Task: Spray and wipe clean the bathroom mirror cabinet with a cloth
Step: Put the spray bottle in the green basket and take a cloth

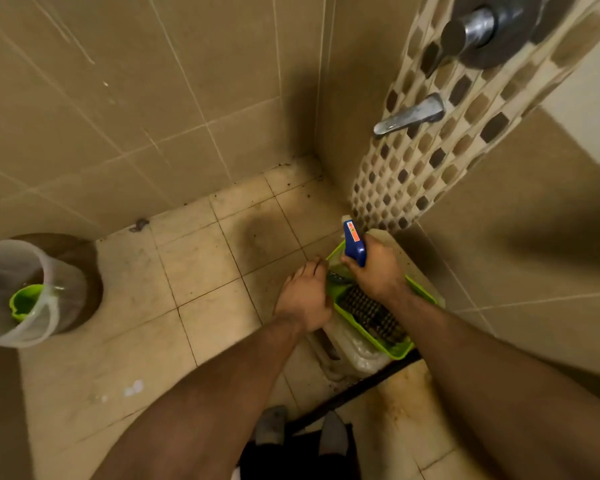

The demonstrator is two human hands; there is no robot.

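Head view, looking down: at the bottom edge your two feet (271, 422) in grey socks stand on the beige tiled floor (201, 265), and both bare forearms reach forward and down from there. A thin black rod (361, 386) lies slantwise on the floor just beyond your feet, running up to the foot of a whitish translucent plastic box (357, 358). On top of that box sits a bright green rectangular plastic basket (400, 351). Inside the basket lies a dark chequered thing (371, 313); you cannot tell from here whether it is a cloth.

Your left hand (305, 297) is at the basket's left rim, its fingers (314, 268) bent with the tips at the far left corner. Whether they grip the rim or only touch it cannot be told. Your right hand (378, 268) is over the far end of the basket, fingers wrapped tight round the neck of a spray bottle (354, 239) with a blue plastic trigger head and an orange label. The bottle's body is hidden by the hand.

Well off to the left, a clear round plastic bucket (0, 306) stands on the floor with a green plastic scoop (25, 303) inside. Farther up on the right, a chrome tap (409, 114) juts from a strip of brown-and-cream mosaic tiles (395, 174) on the beige tiled wall (118, 116).
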